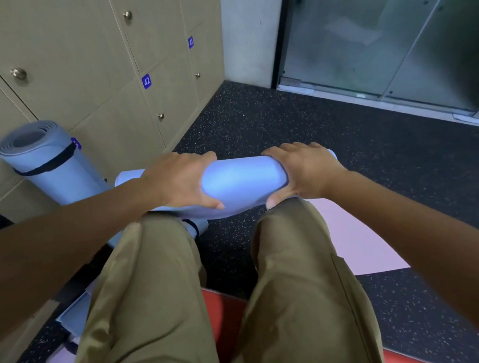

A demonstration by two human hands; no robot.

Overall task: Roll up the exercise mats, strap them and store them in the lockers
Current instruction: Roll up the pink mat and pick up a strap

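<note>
Fingers (197, 159) of the left hand (179, 181) curl over the far side of the pale blue rolled foam exercise mat (242, 178) with the thumb tucked under its near edge, and the right hand (305, 168) grips the same roll further along in the same way — both hands are wrapped round it, none of the fingers straight. The roll lies crosswise just beyond the person's knees in olive trousers (143, 295), low over the dark speckled rubber floor (348, 155); whether it rests on the floor or is held just off it I cannot tell. I judge it light and soft: the foam looks to give a little under the thumbs, so it should squash rather than slip, yet it will want to spring open if the grip slackens. Holding it with hands spread either side of the middle, as now, seems the best hold, leaving the ends free for straps. A second blue rolled mat with a black strap (44, 160) stands upright against the beige numbered lockers (88, 79), well clear to the left — and a flat pink mat (353, 237) lies near the right knee.
</note>
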